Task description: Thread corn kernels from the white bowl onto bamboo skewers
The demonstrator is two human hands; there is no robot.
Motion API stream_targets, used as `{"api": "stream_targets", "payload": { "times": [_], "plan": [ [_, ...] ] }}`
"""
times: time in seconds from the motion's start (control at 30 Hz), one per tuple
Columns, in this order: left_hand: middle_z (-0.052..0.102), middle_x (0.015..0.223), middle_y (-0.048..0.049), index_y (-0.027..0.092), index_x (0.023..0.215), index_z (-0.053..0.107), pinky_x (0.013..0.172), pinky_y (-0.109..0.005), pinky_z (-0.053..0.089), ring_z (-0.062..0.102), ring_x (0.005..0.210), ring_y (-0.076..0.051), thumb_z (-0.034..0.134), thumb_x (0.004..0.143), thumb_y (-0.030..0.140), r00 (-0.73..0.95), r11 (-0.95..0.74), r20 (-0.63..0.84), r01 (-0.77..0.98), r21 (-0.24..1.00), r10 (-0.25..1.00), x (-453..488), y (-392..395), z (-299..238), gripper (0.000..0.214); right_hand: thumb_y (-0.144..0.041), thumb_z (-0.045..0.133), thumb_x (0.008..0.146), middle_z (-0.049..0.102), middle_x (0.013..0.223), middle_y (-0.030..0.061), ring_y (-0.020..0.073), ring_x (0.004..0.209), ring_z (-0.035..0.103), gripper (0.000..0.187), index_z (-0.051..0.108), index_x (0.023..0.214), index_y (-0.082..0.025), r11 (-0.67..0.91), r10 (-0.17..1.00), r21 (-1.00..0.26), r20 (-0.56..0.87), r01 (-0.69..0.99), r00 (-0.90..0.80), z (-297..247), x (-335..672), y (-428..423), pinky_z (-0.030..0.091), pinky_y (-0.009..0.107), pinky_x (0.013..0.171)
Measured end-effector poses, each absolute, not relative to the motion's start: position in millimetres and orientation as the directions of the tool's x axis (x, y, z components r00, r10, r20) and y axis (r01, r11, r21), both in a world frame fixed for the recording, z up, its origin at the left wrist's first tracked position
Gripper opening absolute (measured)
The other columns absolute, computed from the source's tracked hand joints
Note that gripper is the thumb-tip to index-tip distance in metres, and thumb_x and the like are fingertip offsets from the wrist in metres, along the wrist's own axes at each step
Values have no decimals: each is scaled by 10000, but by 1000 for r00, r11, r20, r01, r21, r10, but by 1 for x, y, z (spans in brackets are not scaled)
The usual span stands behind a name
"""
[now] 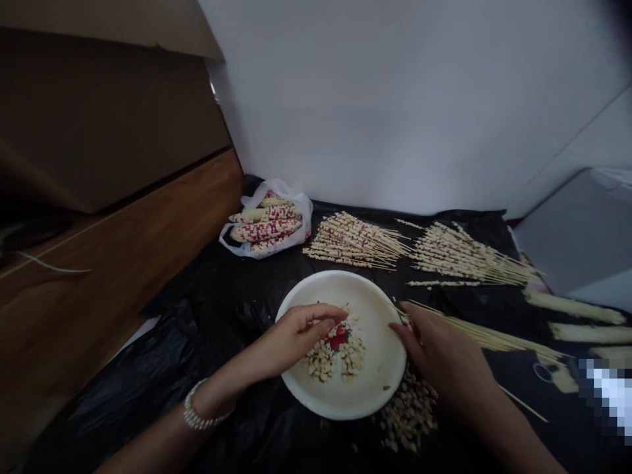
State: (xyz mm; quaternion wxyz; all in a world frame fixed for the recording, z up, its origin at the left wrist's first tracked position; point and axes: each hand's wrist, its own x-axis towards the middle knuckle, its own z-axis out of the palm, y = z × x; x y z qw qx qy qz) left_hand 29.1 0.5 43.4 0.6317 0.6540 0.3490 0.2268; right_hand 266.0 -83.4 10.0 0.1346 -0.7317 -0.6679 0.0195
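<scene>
A white bowl [382,355] with a red print on its bottom holds loose pale corn kernels [353,359]. My left hand [301,332] hovers over the kernels, thumb and forefinger brought close together; whatever is between them is too small to make out. At the bowl's right rim, my right hand [439,345] is closed around a thin wooden skewer [523,404], whose tip shows by the fingertips and whose other end sticks out behind the hand. More kernels [407,408] lie in a pile beside the bowl, below my right hand.
A plastic bag [306,204] of speckled corn cobs [266,230] stands behind the bowl. Two piles of kernel-threaded skewers [345,240] lie to its right. Bare skewers [486,334] and stripped cobs [575,307] lie at right. A wooden panel [148,243] borders the left.
</scene>
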Motion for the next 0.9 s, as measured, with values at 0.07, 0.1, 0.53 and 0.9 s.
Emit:
{"api": "stream_targets", "payload": {
  "times": [0.07,0.1,0.53,0.9],
  "plan": [
    [703,1073,-91,229,1017,726,906,-329,434,620,997,-224,569,847,261,660,-13,-131,209,978,740,27,3,44,235,-467,402,897,672,801,77,211,681,618,532,457,1295,-118,-56,989,-370,109,927,103,1,267,-80,426,333,616],
    [705,1065,-90,226,1010,728,894,-324,440,625,980,-221,574,841,258,663,-21,-125,208,978,738,26,5,44,231,-446,401,894,665,762,59,198,642,607,542,428,1320,-111,-41,991,-444,99,895,95,-2,267,-76,426,325,605],
    [663,852,-78,217,862,711,730,-305,395,583,783,-224,570,832,336,708,-542,-11,549,636,706,23,23,39,187,-231,388,851,695,874,118,241,777,647,457,455,1288,-117,-138,982,-439,53,888,179,-1,247,-21,415,321,714],
    [615,893,-79,209,945,605,642,-302,389,579,743,-227,597,714,221,887,-666,-181,441,602,425,48,16,25,231,-227,380,875,693,872,110,228,779,647,427,437,1292,-156,-175,982,-392,3,903,191,4,245,-21,389,305,704]
  ]
}}
